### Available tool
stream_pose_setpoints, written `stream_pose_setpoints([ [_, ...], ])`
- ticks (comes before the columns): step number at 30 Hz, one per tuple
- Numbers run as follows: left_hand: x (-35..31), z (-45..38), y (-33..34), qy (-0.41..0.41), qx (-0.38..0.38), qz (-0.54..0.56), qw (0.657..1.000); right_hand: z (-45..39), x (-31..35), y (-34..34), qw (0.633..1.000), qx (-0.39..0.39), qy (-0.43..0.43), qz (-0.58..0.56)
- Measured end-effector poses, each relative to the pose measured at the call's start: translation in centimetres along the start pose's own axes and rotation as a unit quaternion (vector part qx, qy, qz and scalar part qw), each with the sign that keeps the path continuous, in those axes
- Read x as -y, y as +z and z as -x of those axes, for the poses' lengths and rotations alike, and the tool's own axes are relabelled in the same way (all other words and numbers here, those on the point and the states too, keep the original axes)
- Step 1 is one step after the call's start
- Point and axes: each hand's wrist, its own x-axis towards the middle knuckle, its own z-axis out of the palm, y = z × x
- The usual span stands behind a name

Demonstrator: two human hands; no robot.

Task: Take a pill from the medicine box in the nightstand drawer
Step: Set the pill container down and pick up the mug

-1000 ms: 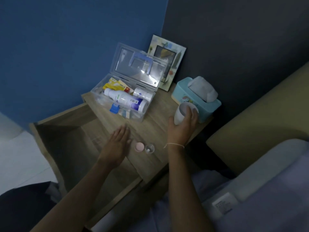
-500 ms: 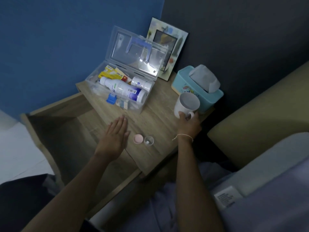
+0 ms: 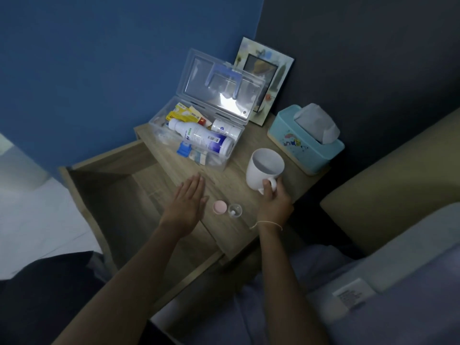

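A clear plastic medicine box (image 3: pixel 225 165) stands open on the nightstand top (image 3: pixel 239 230), lid tipped back, with a large white bottle (image 3: pixel 199 139), a smaller bottle and yellow packets inside. Near the front edge lie a pink cap (image 3: pixel 220 207) and a small clear pill container (image 3: pixel 235 210) with something white in it. My left hand (image 3: pixel 187 206) rests flat, fingers apart, just left of the pink cap. My right hand (image 3: pixel 275 200) grips the handle of a white mug (image 3: pixel 264 170) standing on the top. The drawer (image 3: pixel 104 195) below is pulled out.
A teal tissue box (image 3: pixel 305 145) sits at the back right beside the mug. A picture frame (image 3: pixel 267 78) leans on the dark wall behind the box lid. A tan headboard and grey bedding fill the right side.
My right hand slid from around the mug's body down to its handle. My left hand stayed flat beside the pink cap.
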Motion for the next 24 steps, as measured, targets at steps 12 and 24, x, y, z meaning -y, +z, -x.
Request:
stream_pose_setpoints([
  [12, -0.1, 0.0, -0.1, -0.003, 0.006, -0.007, 1.000, 5.6, -1.9, -1.8, 0.999, 0.003, -0.040, 0.028],
  [24, 0.1, 0.2, -1.2, -0.010, 0.000, 0.064, 0.998, 6.5, 0.4, -1.8, 0.994, 0.013, -0.100, 0.031],
])
